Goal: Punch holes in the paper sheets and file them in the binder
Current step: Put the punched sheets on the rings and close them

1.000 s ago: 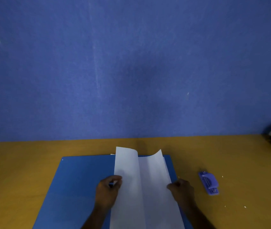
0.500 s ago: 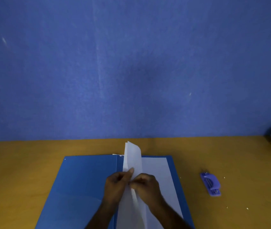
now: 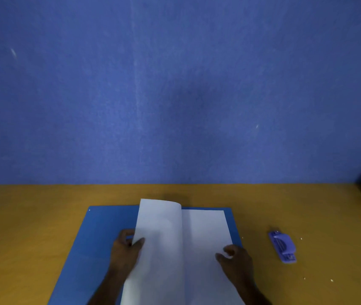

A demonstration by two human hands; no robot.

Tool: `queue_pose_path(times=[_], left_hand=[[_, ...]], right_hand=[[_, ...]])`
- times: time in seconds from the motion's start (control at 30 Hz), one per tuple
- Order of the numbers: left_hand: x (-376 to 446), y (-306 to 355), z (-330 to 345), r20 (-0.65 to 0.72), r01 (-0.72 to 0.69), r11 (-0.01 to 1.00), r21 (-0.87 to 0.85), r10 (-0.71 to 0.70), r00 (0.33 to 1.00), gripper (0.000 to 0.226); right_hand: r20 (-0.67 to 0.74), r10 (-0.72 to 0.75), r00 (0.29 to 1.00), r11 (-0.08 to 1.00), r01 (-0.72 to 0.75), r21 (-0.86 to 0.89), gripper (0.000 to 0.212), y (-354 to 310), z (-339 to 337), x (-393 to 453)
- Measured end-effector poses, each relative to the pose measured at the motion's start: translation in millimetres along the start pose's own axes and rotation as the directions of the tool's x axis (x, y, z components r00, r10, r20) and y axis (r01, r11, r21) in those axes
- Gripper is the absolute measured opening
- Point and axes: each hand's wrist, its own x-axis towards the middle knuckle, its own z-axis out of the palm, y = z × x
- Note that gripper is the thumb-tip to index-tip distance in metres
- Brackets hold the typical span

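- Open blue binder (image 3: 100, 238) flat on bench (image 3: 32, 216), paper sheets (image 3: 203, 234) on its right half.
- Left hand (image 3: 124, 249) pinching lifted, curled top sheet (image 3: 159, 238) at left edge.
- Right hand (image 3: 236, 263) loosely curled, resting on sheets' right edge.
- Purple hole punch (image 3: 282, 246) well right of binder.

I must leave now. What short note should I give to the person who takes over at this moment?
Left hand: pinching the left edge of the raised white paper sheet, thumb on top.
Right hand: resting on the flat white sheets, fingers curled; no clear grip.
The open blue binder lies on the yellow-brown wooden table; the sheets are on its right half.
The small purple hole punch sits unused to the right, with paper bits near it.
Done: sheets are in the binder. Left: lay the raised sheet down, check the holes, close.
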Motion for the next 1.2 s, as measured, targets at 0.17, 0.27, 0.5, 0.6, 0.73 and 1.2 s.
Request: queue_pose_path(times=[0.17, 0.27, 0.5, 0.6, 0.73, 1.2], left_hand=[[1.6, -10.4, -6.7, -0.057, 0.07, 0.997, -0.031, -0.071, 0.996, 0.047], [2.2, -16.0, -8.6, -0.068, 0.108, 0.994, -0.011, -0.109, 0.992, 0.058], [0.9, -18.6, -8.4, -0.063, 0.135, 0.991, 0.02, -0.133, 0.989, 0.059], [-0.6, -18.1, -7.6, -0.054, 0.145, 0.989, 0.0, -0.144, 0.988, 0.058], [-2.0, -15.9, -7.1, -0.054, 0.138, 0.99, 0.005, -0.137, 0.989, 0.058], [-10.5, -10.4, -0.8, 0.003, -0.002, 1.0, 0.02, 0.002, 1.0, 0.059]], right_hand=[[-0.062, 0.132, 0.989, 0.979, -0.14, -0.148, 0.083, 21.7, -7.0, 4.8], [-0.055, 0.184, 0.981, 0.972, -0.19, -0.137, 0.103, 23.6, -5.8, 8.8], [-0.026, 0.262, 0.965, 0.964, -0.263, -0.045, 0.093, 22.1, -0.6, 19.4], [-0.006, 0.272, 0.962, 0.962, -0.272, -0.008, 0.093, 26.9, 5.9, 27.2], [-0.046, 0.263, 0.964, 0.965, -0.262, 0.034, 0.057, 15.6, 1.4, 19.5], [-0.166, 0.079, 0.983, 0.989, -0.098, -0.11, 0.034, 8.9, -11.9, 2.4]])
